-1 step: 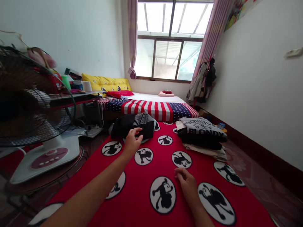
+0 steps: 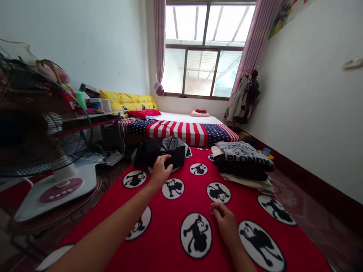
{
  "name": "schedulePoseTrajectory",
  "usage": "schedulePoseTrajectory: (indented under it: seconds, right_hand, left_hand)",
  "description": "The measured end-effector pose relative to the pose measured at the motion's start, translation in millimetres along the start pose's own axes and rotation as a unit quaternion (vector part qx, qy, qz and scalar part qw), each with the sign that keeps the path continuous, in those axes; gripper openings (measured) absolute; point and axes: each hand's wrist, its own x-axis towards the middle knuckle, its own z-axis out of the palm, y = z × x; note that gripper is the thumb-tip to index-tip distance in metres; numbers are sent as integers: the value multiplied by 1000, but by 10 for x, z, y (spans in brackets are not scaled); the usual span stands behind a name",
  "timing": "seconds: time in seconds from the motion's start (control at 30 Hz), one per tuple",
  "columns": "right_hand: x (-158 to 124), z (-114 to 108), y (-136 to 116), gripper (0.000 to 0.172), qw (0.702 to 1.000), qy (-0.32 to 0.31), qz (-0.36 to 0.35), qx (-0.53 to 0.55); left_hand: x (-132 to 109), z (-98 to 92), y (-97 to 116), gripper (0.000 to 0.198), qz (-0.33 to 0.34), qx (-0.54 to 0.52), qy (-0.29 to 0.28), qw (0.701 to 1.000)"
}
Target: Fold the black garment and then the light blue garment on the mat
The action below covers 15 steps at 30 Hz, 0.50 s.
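Observation:
My left hand reaches forward to the near edge of a heap of dark clothes; thumb and fingers are apart and hold nothing. Whether the fingertips touch the cloth I cannot tell. Black and grey fabric lies crumpled in that heap, with some pale blue cloth showing under it. Lower down, my right hand is low over the red cover with black monkey prints in white ovals. Its fingers are loosely bent, thumb apart, with nothing in them. A stack of folded clothes lies at the right edge, a grey lettered shirt on top.
On the left stand a fan and a cluttered desk. Beyond the red cover is a bed with a striped, starred cloth and a red pillow. Jackets hang near the window. A wall runs along the right.

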Motion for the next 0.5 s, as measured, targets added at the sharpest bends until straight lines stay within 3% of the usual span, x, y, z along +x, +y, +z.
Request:
schedulePoseTrajectory:
  seconds: [0.1, 0.2, 0.37, 0.43, 0.5]
  right_hand:
    - [14, -4, 13, 25, 1000, -3, 4, -2]
    - [28, -6, 11, 26, 1000, -3, 8, -14]
    - [33, -1, 13, 25, 1000, -1, 9, -28]
    - [34, 4, 31, 24, 1000, 0, 8, -30]
    - [37, 10, 55, 24, 999, -1, 4, -33]
  left_hand:
    - [177, 156, -344, 46, 31, 172, -43, 984]
    - [344, 163, -516, 59, 39, 301, -73, 950]
    - [645, 134, -639, 90, -27, 382, -146, 912]
    - [734, 136, -659, 88, -43, 387, -162, 907]
    - [785, 146, -665, 70, -45, 386, -166, 906]
